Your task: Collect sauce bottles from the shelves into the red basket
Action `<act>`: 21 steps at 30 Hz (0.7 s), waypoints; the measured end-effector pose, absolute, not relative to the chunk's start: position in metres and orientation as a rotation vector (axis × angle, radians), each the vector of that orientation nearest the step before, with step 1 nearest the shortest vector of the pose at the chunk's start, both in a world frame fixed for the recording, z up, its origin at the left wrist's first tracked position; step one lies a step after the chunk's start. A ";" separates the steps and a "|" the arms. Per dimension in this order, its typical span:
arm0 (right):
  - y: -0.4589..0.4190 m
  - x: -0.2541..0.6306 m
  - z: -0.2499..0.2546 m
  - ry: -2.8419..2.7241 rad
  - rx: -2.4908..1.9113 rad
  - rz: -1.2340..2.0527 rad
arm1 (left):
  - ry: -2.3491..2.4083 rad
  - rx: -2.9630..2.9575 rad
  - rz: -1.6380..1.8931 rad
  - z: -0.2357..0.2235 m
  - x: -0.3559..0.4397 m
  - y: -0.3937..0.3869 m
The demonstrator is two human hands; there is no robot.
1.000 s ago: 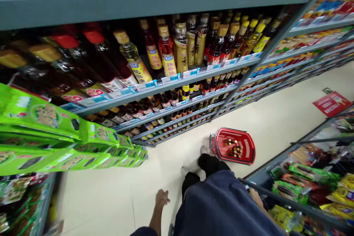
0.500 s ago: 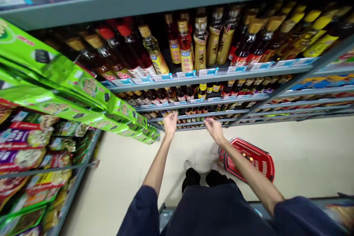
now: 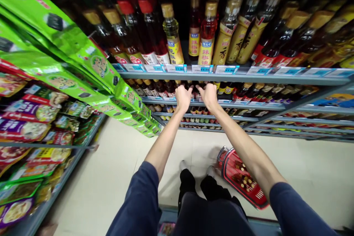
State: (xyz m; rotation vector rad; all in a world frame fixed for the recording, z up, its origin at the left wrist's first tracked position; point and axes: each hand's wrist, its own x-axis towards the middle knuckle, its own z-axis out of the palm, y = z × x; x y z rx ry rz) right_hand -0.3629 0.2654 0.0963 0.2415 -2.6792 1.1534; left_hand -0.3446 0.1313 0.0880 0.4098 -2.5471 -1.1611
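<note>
My left hand (image 3: 183,98) and my right hand (image 3: 209,96) reach side by side into a supermarket shelf, just below its blue-tagged price strip (image 3: 235,75). Their fingertips are among a row of small dark sauce bottles (image 3: 168,88) and partly hidden by the strip and the bottles. I cannot tell whether either hand grips a bottle. Above the strip stand tall bottles of cooking oil and sauce, including a yellow-labelled one with a gold cap (image 3: 173,35).
A red plastic shopping basket (image 3: 243,179) holding several small bottles lies on the tiled floor (image 3: 94,191) beside my feet. Bright green hanging packets (image 3: 69,51) jut out at the left, above a shelf of snack packets (image 3: 27,118). Lower shelves hold more small jars.
My view has swung to face the shelf squarely. Both hands have risen from low positions and come together at the small bottles. The basket sits lower in view.
</note>
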 end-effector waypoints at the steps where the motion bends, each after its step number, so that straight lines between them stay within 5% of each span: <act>1: 0.265 -0.365 0.098 -2.693 0.229 1.108 | -2.557 0.428 -1.155 0.089 -0.347 0.132; 21: 0.270 -0.367 0.113 -2.732 0.304 0.952 | -2.489 0.397 -1.255 0.097 -0.355 0.138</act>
